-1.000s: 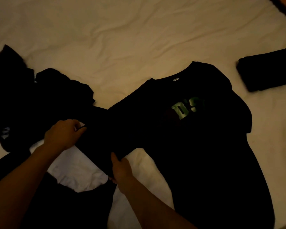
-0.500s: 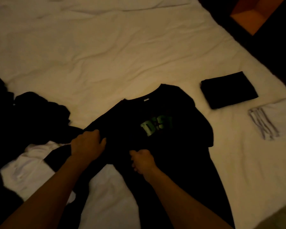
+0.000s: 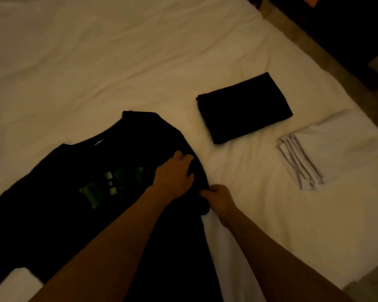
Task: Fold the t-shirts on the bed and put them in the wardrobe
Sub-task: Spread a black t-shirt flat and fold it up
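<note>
The black shirt (image 3: 63, 203) runs off the left and bottom edges, so its hem and left sleeve are out of sight, and the forearms cover part of its right side. Its green print (image 3: 109, 186) is blurred and dim, the letters unreadable, and the right sleeve's folds under the left hand (image 3: 172, 175) and right hand (image 3: 218, 199) merge into black. The white cloth (image 3: 15, 284) at lower left is cut by the edge, and the dark shapes at upper right cannot be identified.
</note>
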Demonstrator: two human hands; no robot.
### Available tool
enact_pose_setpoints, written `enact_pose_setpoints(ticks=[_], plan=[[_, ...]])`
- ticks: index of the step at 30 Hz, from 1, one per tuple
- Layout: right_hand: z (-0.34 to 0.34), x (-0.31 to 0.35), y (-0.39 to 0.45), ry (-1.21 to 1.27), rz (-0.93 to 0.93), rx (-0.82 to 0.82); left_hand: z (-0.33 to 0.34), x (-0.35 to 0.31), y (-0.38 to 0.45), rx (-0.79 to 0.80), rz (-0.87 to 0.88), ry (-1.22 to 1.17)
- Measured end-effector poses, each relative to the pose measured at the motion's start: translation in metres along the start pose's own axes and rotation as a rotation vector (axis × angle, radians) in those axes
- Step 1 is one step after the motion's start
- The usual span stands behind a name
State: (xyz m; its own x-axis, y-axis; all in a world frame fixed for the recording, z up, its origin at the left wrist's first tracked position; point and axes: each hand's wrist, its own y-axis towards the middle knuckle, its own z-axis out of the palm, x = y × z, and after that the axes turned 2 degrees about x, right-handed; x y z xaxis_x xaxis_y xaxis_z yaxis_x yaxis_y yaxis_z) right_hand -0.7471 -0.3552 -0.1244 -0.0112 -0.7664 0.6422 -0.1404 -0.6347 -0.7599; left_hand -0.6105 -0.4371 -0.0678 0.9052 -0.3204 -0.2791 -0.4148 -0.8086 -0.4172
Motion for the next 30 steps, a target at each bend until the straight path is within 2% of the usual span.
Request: enact_pose_setpoints(ticks=[2,4,7,11,14,16,19,21,22,24,26,28,30], plan=[[-0.01,0.006,-0.003,0.071,-0.056,0.067,0.006,-0.013,0.016,0.047,-0.017,0.187],[-0.029,0.02,-0.009,0.152,-0.122,0.056,0.003,-0.02,0.027,0.051,-0.039,0.383],[-0.063,0.046,-0.015,0.127,-0.247,0.052,-0.007,-0.02,0.041,0.027,-0.028,0.476],[-0.089,0.073,-0.016,0.042,-0.453,0.055,-0.019,-0.016,0.053,-0.018,0.064,0.345],[-0.097,0.093,-0.02,-0.165,-0.602,0.079,-0.028,-0.019,0.057,-0.051,0.112,0.042],[-0.097,0.103,-0.024,-0.357,-0.707,0.115,-0.033,-0.023,0.059,-0.037,0.254,-0.087],[-0.093,0.115,-0.028,-0.612,-0.907,0.169,-0.052,-0.036,0.059,0.09,0.35,-0.039],[-0.093,0.122,-0.028,-0.613,-0.99,0.147,-0.069,-0.043,0.057,0.214,0.315,-0.068],[-0.093,0.124,-0.028,-0.553,-1.004,0.082,-0.075,-0.042,0.057,0.251,0.292,-0.125],[-0.091,0.121,-0.031,-0.294,-0.912,-0.105,-0.083,-0.037,0.053,0.257,0.257,-0.285],[-0.078,0.107,-0.036,0.049,-0.694,-0.253,-0.084,-0.03,0.049,0.229,0.214,-0.458],[-0.06,0.087,-0.04,0.267,-0.452,-0.289,-0.083,-0.023,0.045,0.214,0.201,-0.607],[-0.044,0.069,-0.041,0.311,-0.259,-0.222,-0.082,-0.017,0.041,0.192,0.184,-0.725]])
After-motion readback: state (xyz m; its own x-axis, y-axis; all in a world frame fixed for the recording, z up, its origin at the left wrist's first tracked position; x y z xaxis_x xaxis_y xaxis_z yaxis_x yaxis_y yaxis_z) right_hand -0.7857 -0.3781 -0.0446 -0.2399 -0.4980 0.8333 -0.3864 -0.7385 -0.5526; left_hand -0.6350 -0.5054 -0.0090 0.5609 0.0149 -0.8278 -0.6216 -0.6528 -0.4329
